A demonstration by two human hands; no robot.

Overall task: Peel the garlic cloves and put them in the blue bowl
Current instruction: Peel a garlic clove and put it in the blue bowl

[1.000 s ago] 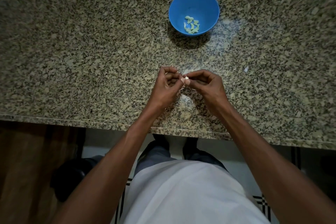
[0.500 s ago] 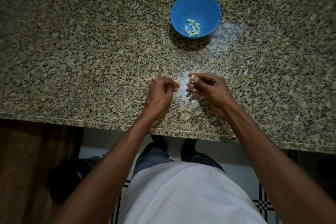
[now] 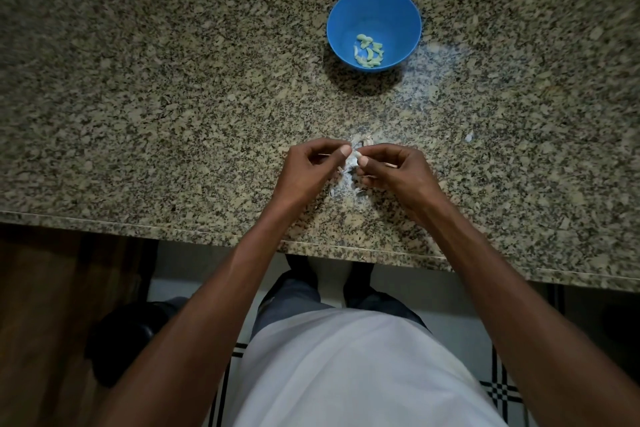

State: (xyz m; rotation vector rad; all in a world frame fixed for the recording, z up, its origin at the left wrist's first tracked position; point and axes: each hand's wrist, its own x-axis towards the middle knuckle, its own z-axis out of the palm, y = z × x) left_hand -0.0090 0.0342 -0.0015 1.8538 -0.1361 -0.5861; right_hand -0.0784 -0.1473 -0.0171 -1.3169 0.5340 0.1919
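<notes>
The blue bowl (image 3: 374,15) stands on the granite counter (image 3: 173,97) at the back centre, with several peeled pale cloves (image 3: 369,52) in its bottom. Nearer the front edge my left hand (image 3: 311,170) and my right hand (image 3: 394,172) meet, thumbs and fingertips together. Between them they pinch one small whitish garlic clove (image 3: 356,150), mostly hidden by the fingertips. Papery white garlic skins (image 3: 348,180) lie on the counter under and between the hands.
A small white scrap of skin (image 3: 468,137) lies to the right of the hands. The counter's front edge (image 3: 207,230) runs just below my wrists. Dark wood cabinet and tiled floor show beneath.
My left hand, which had drawn away half a second ago, has come back to the right hand and pinches the clove again. The bowl has not moved.
</notes>
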